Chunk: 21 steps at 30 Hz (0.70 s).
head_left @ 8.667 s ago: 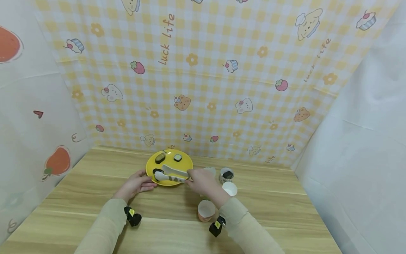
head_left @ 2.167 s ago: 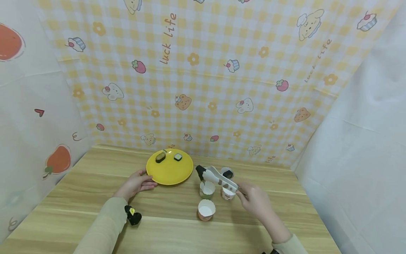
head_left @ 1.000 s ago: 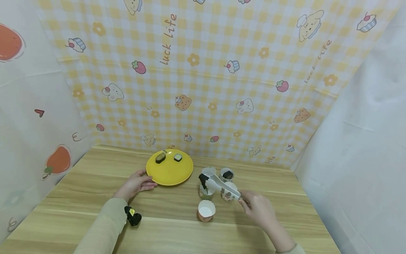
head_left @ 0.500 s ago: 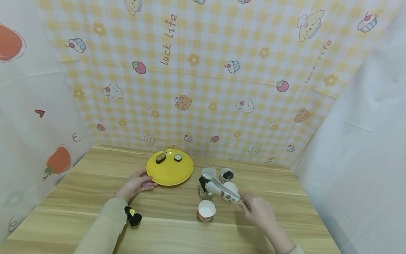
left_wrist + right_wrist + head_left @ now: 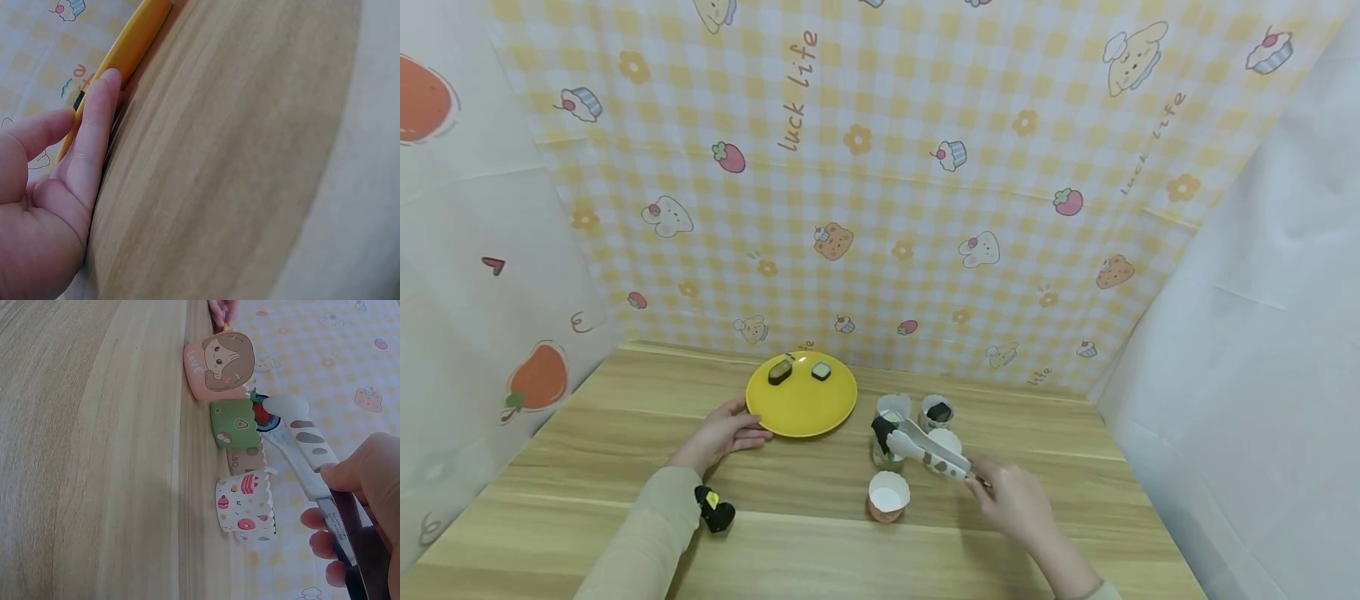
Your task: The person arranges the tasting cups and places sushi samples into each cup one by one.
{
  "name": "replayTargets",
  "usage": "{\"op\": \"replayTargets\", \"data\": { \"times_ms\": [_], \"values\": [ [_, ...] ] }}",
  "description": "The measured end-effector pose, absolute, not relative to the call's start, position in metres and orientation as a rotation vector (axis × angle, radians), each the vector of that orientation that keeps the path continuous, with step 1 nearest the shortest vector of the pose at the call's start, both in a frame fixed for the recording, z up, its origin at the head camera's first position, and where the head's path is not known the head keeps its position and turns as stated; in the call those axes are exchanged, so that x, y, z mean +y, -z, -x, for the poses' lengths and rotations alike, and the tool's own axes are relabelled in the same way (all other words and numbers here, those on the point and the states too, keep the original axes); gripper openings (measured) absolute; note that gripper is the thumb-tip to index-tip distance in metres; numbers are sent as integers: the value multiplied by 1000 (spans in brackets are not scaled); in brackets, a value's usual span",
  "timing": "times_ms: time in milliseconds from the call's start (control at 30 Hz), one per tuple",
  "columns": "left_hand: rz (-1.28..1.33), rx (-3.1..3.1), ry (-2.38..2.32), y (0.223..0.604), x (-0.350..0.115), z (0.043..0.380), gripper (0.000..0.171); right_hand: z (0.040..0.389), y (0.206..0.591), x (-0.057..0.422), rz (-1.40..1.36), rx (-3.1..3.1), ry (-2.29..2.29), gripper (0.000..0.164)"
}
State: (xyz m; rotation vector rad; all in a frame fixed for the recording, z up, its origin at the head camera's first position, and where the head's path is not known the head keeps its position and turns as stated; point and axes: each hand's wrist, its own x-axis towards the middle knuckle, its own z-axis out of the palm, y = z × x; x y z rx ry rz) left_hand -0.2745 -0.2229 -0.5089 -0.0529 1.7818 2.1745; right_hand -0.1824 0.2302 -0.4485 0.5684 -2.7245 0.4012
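Observation:
My left hand (image 5: 721, 437) pinches the near-left rim of a yellow plate (image 5: 801, 412), thumb above and fingers beneath. On the plate lie a tan-topped sushi piece (image 5: 780, 372) and a smaller pale-topped one (image 5: 821, 372). My right hand (image 5: 1013, 500) grips white tongs with brown spots (image 5: 928, 454). Between their tips is a black-wrapped sushi roll (image 5: 883, 432), showing red and green in the right wrist view. It sits at the mouth of a green paper cup (image 5: 234, 423); how deep it reaches is hard to see.
A peach paper cup (image 5: 888, 497) stands nearest. A white patterned cup (image 5: 945, 442) is partly behind the tongs. At the back are a cup with a pale piece (image 5: 893, 406) and a cup (image 5: 937, 402) holding a black piece. Behind hangs a checked cloth (image 5: 910, 192).
The black sushi roll has gone from the plate, carried right in the tongs and lowered to the green cup. Over the last half second it barely moves. My left hand stays at the plate.

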Motion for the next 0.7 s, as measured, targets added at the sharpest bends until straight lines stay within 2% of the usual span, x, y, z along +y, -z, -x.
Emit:
{"op": "replayTargets", "data": {
  "times_ms": [700],
  "values": [
    [67,1779,-2190,514,-224,278,64,180,449,233,-498,-2770,-512,34]
  ]
}}
